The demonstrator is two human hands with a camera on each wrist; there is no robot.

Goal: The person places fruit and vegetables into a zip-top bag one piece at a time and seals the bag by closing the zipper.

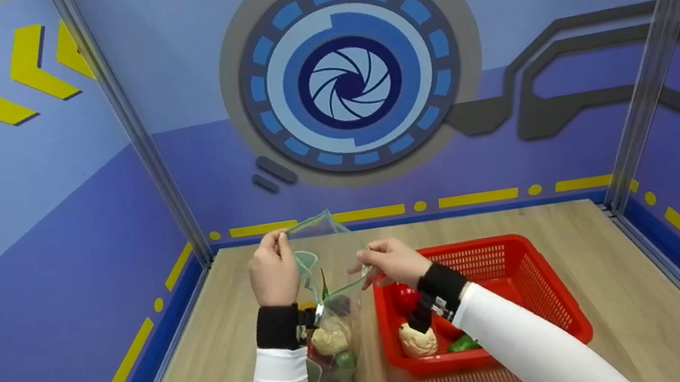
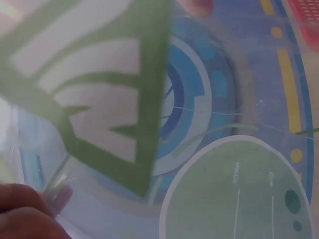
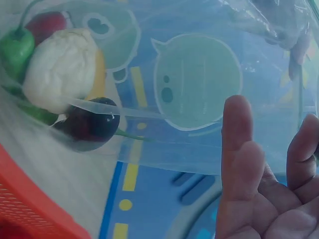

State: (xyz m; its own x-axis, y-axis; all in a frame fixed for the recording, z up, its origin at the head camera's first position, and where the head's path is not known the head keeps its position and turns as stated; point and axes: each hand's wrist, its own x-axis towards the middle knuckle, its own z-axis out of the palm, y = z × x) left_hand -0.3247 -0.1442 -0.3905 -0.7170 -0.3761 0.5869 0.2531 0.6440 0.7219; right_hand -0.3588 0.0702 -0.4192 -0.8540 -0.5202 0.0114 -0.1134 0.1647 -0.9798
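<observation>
A clear zip bag (image 1: 328, 250) with green trim and printed green shapes hangs between my hands, its mouth spread wide. My left hand (image 1: 274, 273) pinches the left side of the rim. On the right side, my right hand (image 1: 397, 263) holds the rim between thumb and fingers. Low in the bag lie a cream, wrinkled ball (image 3: 64, 69), a green pepper (image 3: 17, 52), a dark round item (image 3: 94, 122), a red item (image 3: 46, 26) and something yellow, partly hidden. A pale green speech-bubble print (image 2: 237, 194) shows in the left wrist view.
A red plastic basket (image 1: 538, 276) stands right of the bag, under my right forearm. It holds a cream lumpy item (image 1: 417, 340), a red item (image 1: 407, 299) and a green one (image 1: 464, 343). Blue patterned walls (image 1: 204, 184) enclose the wooden table (image 1: 204, 366).
</observation>
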